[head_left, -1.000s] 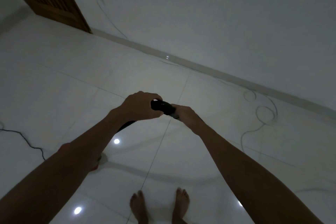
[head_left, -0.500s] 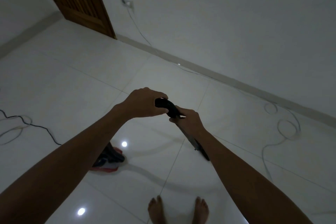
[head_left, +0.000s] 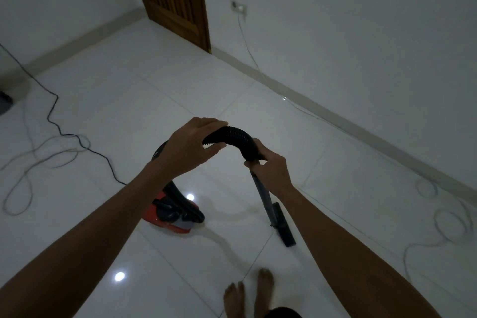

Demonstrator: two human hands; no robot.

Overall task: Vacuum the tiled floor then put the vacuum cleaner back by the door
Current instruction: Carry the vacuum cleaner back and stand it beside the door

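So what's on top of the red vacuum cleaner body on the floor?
On the red vacuum body sit black fittings, and the ribbed black hose loops up from it to the left hand. The left forearm covers the body's near-left part, so that side cannot be seen.

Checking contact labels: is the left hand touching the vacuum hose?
Touching. The head view shows the left hand curled over the black ribbed hose, thumb beneath; no gap visible.

Hose arched up, whole vacuum now in view

The hands have drawn apart: the left hand (head_left: 192,148) now grips the ribbed hose (head_left: 232,137), the right hand (head_left: 271,170) the wand (head_left: 263,196). The red canister (head_left: 173,214), floor nozzle (head_left: 284,227), door (head_left: 175,0) and wall socket (head_left: 238,8) have come fully into view.
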